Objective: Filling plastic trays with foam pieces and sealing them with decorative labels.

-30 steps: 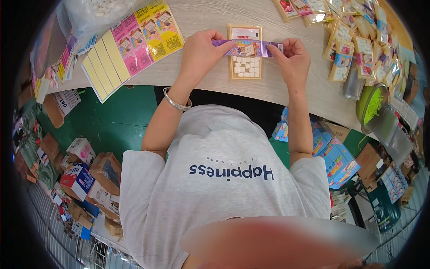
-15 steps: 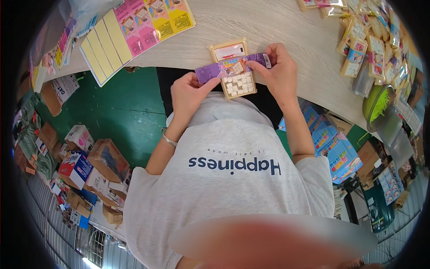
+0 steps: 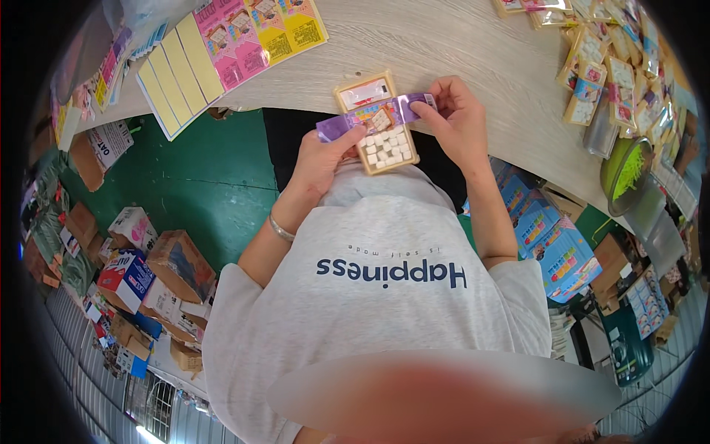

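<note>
A shallow beige pack (image 3: pixel 396 167) is tilted at the table's near edge, with small white cubes (image 3: pixel 387 149) in its lower part and a white and red piece in its upper part. Across its middle lies a purple printed label strip (image 3: pixel 409 109), its two ends sticking out past the sides. My left hand (image 3: pixel 320 158) is closed at the strip's left end, thumb on the label beside the pack; its other fingers are partly hidden. Between thumb and fingers, my right hand (image 3: pixel 458 122) pinches the strip's right end, away from the pack.
Sheets of pink and yellow labels (image 3: pixel 244 44) overhang the table edge at left. Finished-looking packs (image 3: pixel 592 81) are piled at right, near a green bowl (image 3: pixel 627 174). Cardboard boxes (image 3: pixel 180 265) stand on the floor at left, blue boxes (image 3: pixel 551 240) at right.
The pack has shifted slightly left and nearer to me, and turned a little. My left hand has come inward against the pack's side; my right hand still pinches the strip's end.
</note>
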Demonstrator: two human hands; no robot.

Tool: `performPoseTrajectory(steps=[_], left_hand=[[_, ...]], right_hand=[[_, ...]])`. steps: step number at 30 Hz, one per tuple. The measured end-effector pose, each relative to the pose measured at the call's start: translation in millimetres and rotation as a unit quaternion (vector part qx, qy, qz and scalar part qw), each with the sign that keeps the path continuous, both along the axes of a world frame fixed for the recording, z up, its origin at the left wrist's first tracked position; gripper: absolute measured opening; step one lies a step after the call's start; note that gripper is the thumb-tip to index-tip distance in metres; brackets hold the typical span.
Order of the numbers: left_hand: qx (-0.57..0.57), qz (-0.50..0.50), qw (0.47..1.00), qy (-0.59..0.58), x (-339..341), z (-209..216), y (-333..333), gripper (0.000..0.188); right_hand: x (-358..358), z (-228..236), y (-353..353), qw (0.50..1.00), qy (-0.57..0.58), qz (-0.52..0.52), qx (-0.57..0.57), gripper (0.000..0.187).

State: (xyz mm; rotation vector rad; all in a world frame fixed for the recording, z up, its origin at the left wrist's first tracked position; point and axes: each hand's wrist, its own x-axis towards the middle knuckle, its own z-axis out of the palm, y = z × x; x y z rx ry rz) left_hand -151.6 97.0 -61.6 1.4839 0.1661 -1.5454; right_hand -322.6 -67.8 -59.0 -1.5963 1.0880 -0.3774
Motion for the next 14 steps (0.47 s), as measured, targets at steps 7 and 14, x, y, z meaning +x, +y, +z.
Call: performPoseTrajectory(steps=[7,14], left_hand=[[-0.216,0.092,0.955,0.180,-0.2,14.6,0.8,0.044],[-0.242,0.016,0.961,0.132,8.6,24.0,-24.6,0.047]], right_hand=[[5.5,11.5,0.4,0.863,-0.304,0.015,0.404,0.024],[3.6,35.7,9.9,0.883,-0.292,-0.003,0.368,0.057]])
